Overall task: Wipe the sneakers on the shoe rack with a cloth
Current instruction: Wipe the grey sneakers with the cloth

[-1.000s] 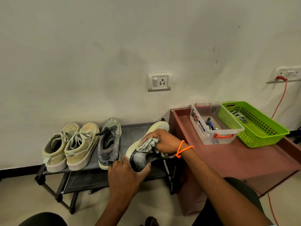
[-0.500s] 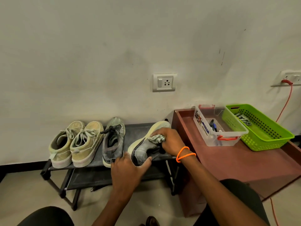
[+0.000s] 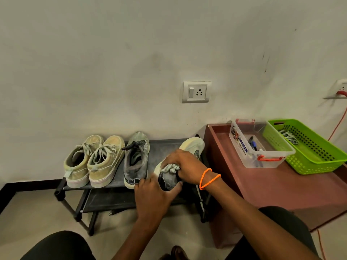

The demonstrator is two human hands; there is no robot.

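Step in hand: wiping the grey sneaker [image 3: 169, 180], tipped on its side at the shoe rack's [image 3: 165, 145] right end. Left hand [image 3: 152, 198] clasps its heel; right hand [image 3: 185, 166] bunches the cloth [image 3: 170, 168] against it. Next, probably: turn it, wipe the remaining faces.

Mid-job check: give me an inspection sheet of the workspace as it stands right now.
Surface: black two-tier shoe rack against the wall.
Job's things: beige sneaker pair and one grey sneaker stand on the top tier; a second grey sneaker is tipped on its side, sole showing; grey cloth pressed on it.
Clutter: clear box with pens and green basket on the red-brown cabinet.
Grips: left hand holds the tipped sneaker's heel; right hand grips the cloth.
Cables: orange cord from a wall socket.
Surroundings: wall outlet.
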